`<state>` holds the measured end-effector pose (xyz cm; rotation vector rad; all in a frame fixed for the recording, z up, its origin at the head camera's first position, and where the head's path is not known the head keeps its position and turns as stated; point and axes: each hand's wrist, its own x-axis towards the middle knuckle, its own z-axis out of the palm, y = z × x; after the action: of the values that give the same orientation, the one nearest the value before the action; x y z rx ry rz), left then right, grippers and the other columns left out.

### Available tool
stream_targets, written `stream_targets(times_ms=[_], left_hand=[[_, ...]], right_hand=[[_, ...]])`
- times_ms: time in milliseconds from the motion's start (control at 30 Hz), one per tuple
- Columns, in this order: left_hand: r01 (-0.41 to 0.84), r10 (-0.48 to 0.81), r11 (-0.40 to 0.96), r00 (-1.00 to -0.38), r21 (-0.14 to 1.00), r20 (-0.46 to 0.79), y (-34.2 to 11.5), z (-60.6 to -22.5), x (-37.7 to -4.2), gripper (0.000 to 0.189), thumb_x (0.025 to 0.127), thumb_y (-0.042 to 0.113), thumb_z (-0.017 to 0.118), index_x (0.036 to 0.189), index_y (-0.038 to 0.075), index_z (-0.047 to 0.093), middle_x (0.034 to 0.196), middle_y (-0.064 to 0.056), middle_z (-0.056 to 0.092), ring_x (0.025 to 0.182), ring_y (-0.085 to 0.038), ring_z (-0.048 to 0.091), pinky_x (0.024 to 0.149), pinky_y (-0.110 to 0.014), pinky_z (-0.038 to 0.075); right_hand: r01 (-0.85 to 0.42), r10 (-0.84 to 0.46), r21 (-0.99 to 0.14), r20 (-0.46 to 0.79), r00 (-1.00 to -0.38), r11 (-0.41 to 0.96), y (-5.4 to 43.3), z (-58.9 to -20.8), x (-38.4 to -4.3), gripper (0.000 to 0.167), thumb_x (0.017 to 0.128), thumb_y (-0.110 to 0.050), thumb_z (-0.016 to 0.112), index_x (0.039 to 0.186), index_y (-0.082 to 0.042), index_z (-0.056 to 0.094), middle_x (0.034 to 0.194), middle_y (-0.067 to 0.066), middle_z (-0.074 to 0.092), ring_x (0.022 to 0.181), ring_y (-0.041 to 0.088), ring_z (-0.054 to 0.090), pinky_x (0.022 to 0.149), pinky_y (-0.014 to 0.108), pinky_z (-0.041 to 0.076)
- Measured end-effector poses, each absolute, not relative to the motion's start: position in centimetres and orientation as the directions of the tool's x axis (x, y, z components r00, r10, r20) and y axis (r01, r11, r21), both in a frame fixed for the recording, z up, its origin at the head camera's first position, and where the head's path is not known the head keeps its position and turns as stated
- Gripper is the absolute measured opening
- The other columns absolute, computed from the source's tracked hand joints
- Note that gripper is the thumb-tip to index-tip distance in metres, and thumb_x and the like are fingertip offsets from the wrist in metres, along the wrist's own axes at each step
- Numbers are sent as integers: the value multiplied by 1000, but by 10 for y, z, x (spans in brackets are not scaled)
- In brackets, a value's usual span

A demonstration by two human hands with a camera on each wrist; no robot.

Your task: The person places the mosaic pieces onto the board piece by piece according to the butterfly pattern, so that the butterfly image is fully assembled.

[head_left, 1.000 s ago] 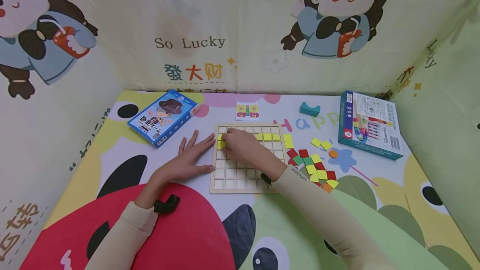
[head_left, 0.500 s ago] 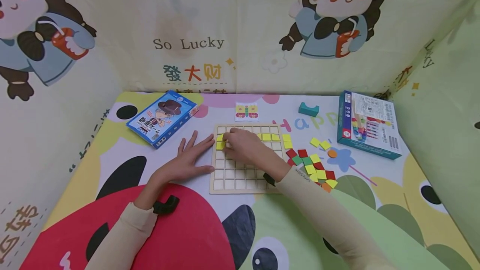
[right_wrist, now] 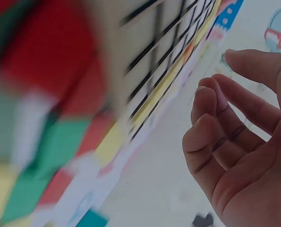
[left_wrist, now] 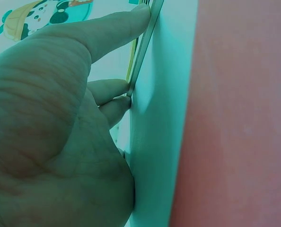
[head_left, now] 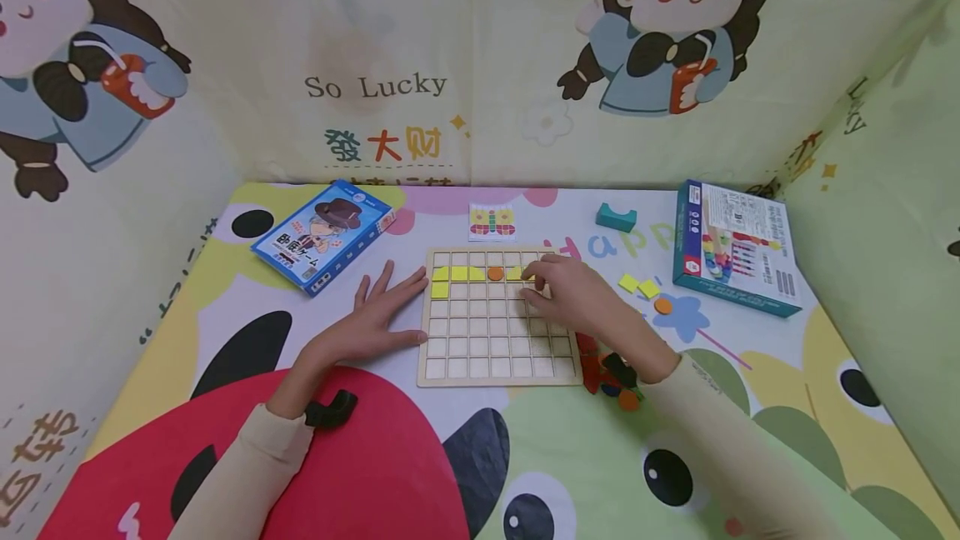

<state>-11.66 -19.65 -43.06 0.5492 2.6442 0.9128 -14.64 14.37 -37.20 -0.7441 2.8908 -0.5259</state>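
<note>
A wooden grid board (head_left: 459,348) lies on the table. In its second row are several yellow tiles (head_left: 458,273) and an orange disc (head_left: 496,273); one more yellow tile (head_left: 439,290) sits below the row's left end. My left hand (head_left: 375,319) rests with spread fingers at the board's left edge; in the left wrist view its thumb and fingertips touch that edge. Over the board's upper right is my right hand (head_left: 573,294), fingers loosely bent. The right wrist view shows nothing between the right hand's fingers (right_wrist: 206,104). That hand covers the row's right end.
A pile of coloured pieces (head_left: 588,361) lies right of the board, partly behind the right wrist. Loose yellow tiles (head_left: 628,282) and an orange disc (head_left: 663,306) lie farther right. Behind are a butterfly picture card (head_left: 492,223), a teal block (head_left: 617,217), a blue box (head_left: 322,236) and another box (head_left: 738,248).
My right hand has moved right from the row's left end to its right side, uncovering yellow tiles and the orange disc. The wrist now hides much of the pile. My left hand stays put.
</note>
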Motion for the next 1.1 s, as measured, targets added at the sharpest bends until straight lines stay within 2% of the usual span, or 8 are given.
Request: stream_targets(times_ms=[200,433,567,767,1100], left_hand=[[255,438,729,-887,635,-146,-196,-429,-116,94,91,44,78,169,22,31,180,-4,21,167,-41,-13,128,-72,-16],[256,436,738,-887,625,-151,-194,-429,-116,95,90,45,79,169,24,30,180,-2,21,167,-41,-13,129,-71,-15],[252,430,745,-889,618,-156,-195,-429,-115,96,90,45,79,169,25,29,180,-2,20,167,-40,-13,129,-70,-15],[249,426,748,-891,615,-156,-195,-429,-115,96,90,44,79,169,24,29,180,-2,20,167,-40,-13,129,-70,-15],[251,426,747,-892,616,-153,-195,-430,-115,95,90,45,79,169,24,29,180,-2,20,167,-40,-12,129,-70,-15]], right_hand=[[-393,-435,-381,-25,-900,837,201,-374,-141,31,96,-24,78,122,-7,76,93,5,73,76,16,59,64,25,51],[-252,-335,-403,-150,-930,880,267,-372,-142,34,99,-26,75,127,-6,74,100,6,74,88,19,63,71,26,53],[-221,-312,-396,-185,-932,892,293,-371,-141,36,98,-24,75,126,-2,73,101,9,74,87,20,62,68,26,53],[-215,-297,-356,-194,-935,909,315,-376,-137,37,97,-25,77,123,0,74,100,10,75,85,20,61,68,27,50],[-232,-306,-323,-202,-930,917,320,-383,-137,37,95,-24,78,121,2,75,101,12,77,87,21,64,72,30,52]])
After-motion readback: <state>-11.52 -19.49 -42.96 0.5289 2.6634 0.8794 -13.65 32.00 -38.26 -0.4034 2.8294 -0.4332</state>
